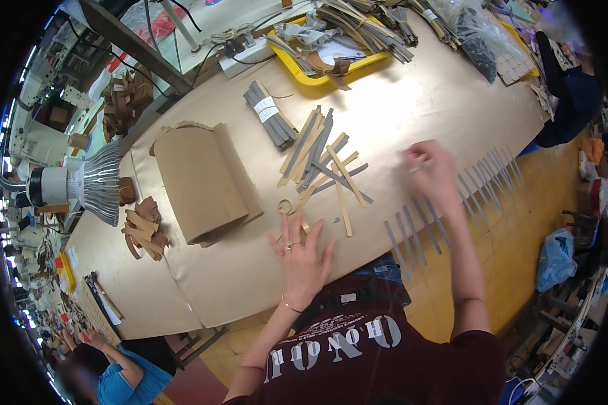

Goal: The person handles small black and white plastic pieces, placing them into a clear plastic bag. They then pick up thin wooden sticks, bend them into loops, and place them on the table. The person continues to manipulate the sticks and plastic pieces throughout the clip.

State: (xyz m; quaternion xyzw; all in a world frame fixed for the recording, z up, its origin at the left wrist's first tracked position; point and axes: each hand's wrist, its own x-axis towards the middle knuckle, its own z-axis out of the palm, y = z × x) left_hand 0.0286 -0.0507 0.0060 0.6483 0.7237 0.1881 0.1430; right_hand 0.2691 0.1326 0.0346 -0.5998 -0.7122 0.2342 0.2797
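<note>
My left hand (301, 260) lies spread on the table, its fingertips next to a curled tan strip (286, 206). Farther right, my right hand (432, 172) is raised over the table with its fingers pinched together; blur hides what is between them. Grey and tan strips (324, 158) lie in a loose pile beyond my left hand. Several grey strips (412, 236) form a row along the near edge, jutting out past it, and my right forearm crosses over this row. Behind the loose pile sits a grey strip bundle (270, 116) with a white paper band.
A large brown roll (199, 182) stands left of the pile, with brown scraps (145, 228) beside it. A lamp (81, 185) reaches in from the left. At the back, a yellow tray (311, 79) holds strips and scraps. Other people sit at the far right and lower left.
</note>
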